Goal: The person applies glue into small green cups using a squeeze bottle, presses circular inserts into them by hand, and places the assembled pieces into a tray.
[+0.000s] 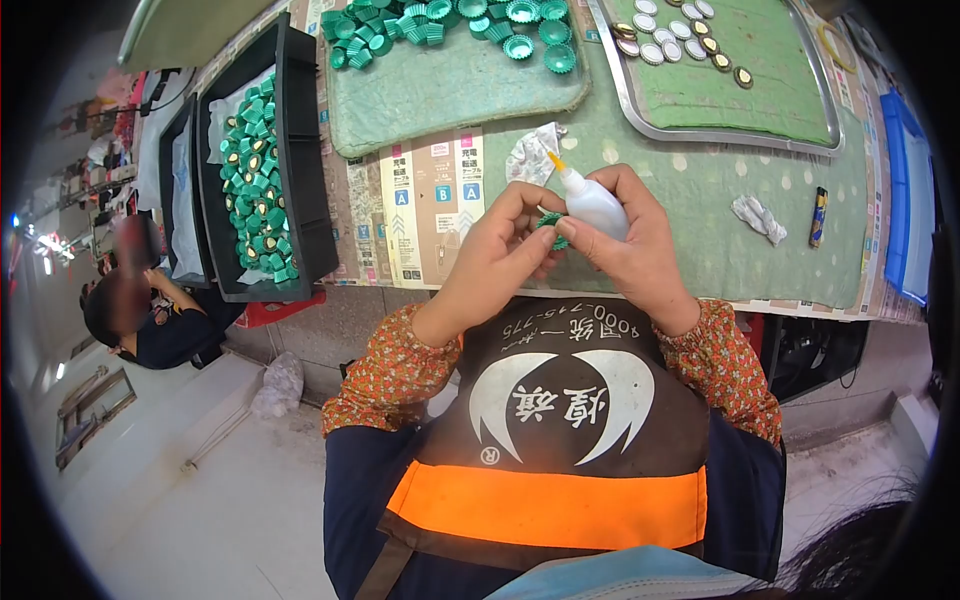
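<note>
The table runs in front of both hands, covered with printed paper (432,215) and a pale green cloth (850,230). Beyond the left hand (503,240) lies a cloth-lined tray (440,105) with many green cups (400,25) toward its far side; beyond the right hand (630,230), a metal tray (838,112) bears white and dark discs (685,35) on a green lining. Well to the left of the hands, a black crate (312,165) holds a heap of green cups, some with dark and pale pieces in them. A crumpled white cloth (533,155) lies just past the fingers, a wad of tissue (760,219) and a small tube (818,217) lie to their right, and a blue tray (905,200) sits farther right. Far to the left, another person (165,315) is near a pale floor (200,520). Between the fingertips of both hands is a small green cup (553,232) with pleated sides, its inside too hidden to tell. The right hand also grips a squeeze bottle (597,208), smooth and white, tilted, its narrow yellow-orange nozzle pointing away and leftward over the crumpled cloth
</note>
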Available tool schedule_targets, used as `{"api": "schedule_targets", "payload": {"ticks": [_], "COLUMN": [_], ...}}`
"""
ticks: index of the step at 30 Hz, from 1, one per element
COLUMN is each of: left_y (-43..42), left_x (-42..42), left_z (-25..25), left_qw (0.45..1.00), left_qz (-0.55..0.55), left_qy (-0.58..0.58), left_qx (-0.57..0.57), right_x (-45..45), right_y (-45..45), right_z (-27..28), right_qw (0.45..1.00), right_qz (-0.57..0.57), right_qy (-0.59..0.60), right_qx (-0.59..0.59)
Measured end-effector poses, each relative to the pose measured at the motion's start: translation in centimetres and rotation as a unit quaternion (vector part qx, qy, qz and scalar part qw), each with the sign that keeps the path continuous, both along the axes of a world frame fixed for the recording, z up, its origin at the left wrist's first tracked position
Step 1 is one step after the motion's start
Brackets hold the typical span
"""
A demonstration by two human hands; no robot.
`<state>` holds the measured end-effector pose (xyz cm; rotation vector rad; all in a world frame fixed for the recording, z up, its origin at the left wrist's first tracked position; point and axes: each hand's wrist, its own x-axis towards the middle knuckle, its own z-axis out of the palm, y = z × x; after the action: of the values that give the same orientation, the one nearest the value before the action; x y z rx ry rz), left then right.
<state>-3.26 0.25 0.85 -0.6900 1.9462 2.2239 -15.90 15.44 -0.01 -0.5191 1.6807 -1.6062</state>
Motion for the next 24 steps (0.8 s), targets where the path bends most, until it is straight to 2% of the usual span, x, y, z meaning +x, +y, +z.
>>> {"api": "schedule_targets", "payload": {"ticks": [2,5,8,11,17,20,24], "left_y": [0.0,-0.2,0.5,0.7,1.2,1.3,1.1], "left_x": [0.4,1.0,1.2,1.6,2.4,2.6,2.8], "left_z": [-0.3,-1.2,-1.5,-2.3,-2.8,-2.9,-3.0], "left_qw": [0.985,0.972,0.964,0.956,0.949,0.964,0.944], "left_qz": [0.005,-0.013,0.019,0.044,0.054,0.047,0.076], "left_qy": [-0.011,-0.036,-0.029,-0.025,0.003,-0.001,0.007], "left_qx": [0.17,0.231,0.264,0.289,0.311,0.263,0.321], "right_x": [0.1,0.3,0.7,1.1,1.5,1.8,1.3], "right_y": [0.3,0.5,0.4,0.6,0.8,0.7,0.8], "right_z": [-0.4,-0.7,-0.7,-0.8,-0.3,-0.5,0.3], "right_qw": [0.999,0.999,0.998,0.999,0.984,0.982,0.989], "right_qz": [-0.009,-0.009,-0.01,-0.001,0.031,0.031,0.042], "right_qy": [-0.033,-0.021,0.042,0.044,0.164,0.178,0.141], "right_qx": [0.023,0.044,0.04,0.03,0.059,0.048,0.026]}}
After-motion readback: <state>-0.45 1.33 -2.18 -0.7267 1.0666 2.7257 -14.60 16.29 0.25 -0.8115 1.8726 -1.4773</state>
